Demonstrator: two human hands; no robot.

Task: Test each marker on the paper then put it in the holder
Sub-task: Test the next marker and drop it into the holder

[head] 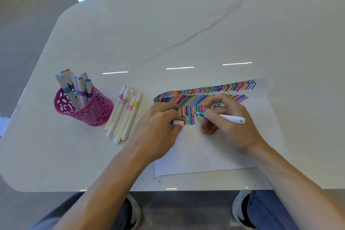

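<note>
Right hand (229, 123) pinches the teal marker (224, 117) w/ thumb + fingers curled round the barrel. Its tip is down at the end of the lowest row of strokes on the paper (201, 153). Left hand (156, 129) rests on the sheet's left part, fingers curled, gripping what looks like the cap (177, 122). The pink holder (87, 112), w/ several markers in it, stands well to the left on the desk (186, 33). Five loose markers (125, 115) lie between holder and paper, prob. untested.

Risks, as I judge them:
- Both hands sit over inked rows, so wet ink could smear.
- If the left hand lifts mid-stroke, the paper may slide.
- Cap not pressed fully home = marker dries out in the holder.
- Reaching left could knock the loose markers, which may roll.
- The holder looks crowded and leans, so a hard drop-in could tip it.
</note>
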